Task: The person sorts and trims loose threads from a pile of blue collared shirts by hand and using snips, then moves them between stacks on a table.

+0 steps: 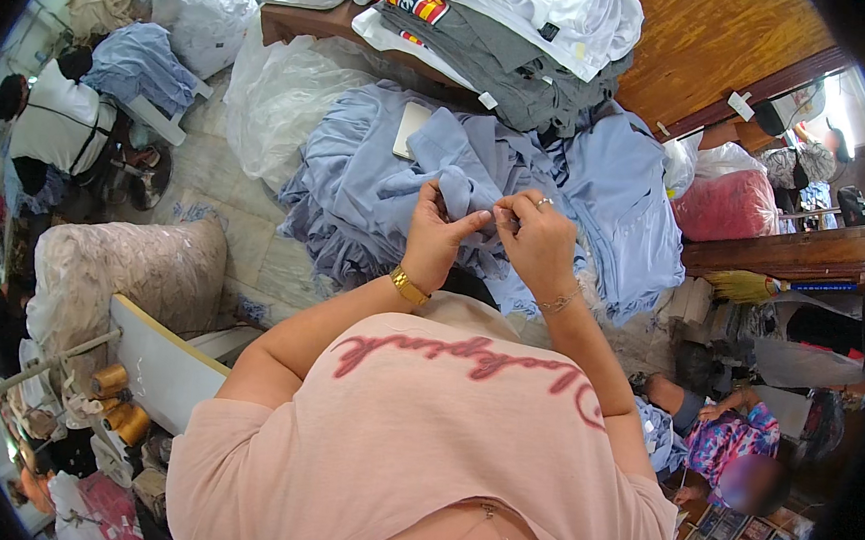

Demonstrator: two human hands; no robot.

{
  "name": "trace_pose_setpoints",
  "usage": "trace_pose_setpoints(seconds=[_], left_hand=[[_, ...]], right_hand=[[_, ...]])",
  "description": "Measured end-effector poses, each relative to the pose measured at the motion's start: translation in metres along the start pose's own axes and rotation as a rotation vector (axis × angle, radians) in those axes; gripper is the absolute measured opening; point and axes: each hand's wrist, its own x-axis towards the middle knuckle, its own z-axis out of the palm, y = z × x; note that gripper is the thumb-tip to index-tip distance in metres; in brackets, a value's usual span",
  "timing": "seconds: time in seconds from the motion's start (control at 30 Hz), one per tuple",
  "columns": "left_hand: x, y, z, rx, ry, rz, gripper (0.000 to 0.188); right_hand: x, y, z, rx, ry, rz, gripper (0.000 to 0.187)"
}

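Observation:
A gathered part of a light blue garment (443, 148) is pinched between the thumb and fingers of my left hand (439, 235), which wears a gold watch at the wrist. Close beside it, the thumb and fingertips of my right hand (537, 239) are pressed together at the edge of the same cloth; anything finer between them is too small to make out. Under and around both hands spreads a heap of light blue cloth (346, 149). On that heap, beyond my left hand, lies a flat pale rectangular object (412, 130).
Grey folded garments (512, 70) and white ones are stacked at the far side. Clear plastic (282, 99) lies left of the heap. A wrapped bundle (127, 269), a white board (165, 362) and thread spools (126, 419) stand left. Other people sit at far left and lower right.

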Motion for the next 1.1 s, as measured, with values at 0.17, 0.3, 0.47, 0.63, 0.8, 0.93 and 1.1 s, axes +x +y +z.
trace_pose_setpoints(seconds=[0.17,0.3,0.47,0.63,0.8,0.93,1.1], left_hand=[[-0.004,0.003,0.002,0.053,-0.001,0.045,0.046],[-0.001,-0.002,-0.003,-0.038,-0.021,-0.032,0.042],[-0.002,0.002,-0.003,-0.186,0.030,-0.145,0.038],[-0.001,0.004,-0.001,-0.258,0.044,-0.170,0.035],[-0.001,0.002,-0.008,-0.215,-0.006,-0.197,0.037],[-0.004,0.007,-0.004,-0.212,-0.057,-0.192,0.038],[-0.003,0.012,0.002,-0.252,-0.022,-0.215,0.038]], right_hand=[[0.002,0.003,0.003,-0.024,-0.027,0.025,0.013],[0.000,0.025,0.012,0.106,0.120,0.121,0.010],[-0.004,0.034,-0.005,0.250,0.083,0.233,0.008],[0.000,0.010,0.001,0.359,0.078,0.156,0.005],[-0.002,0.014,0.009,0.246,0.025,0.062,0.005],[0.002,0.024,0.008,0.206,-0.072,0.090,0.007],[0.000,0.021,0.001,0.345,-0.061,0.233,0.008]])
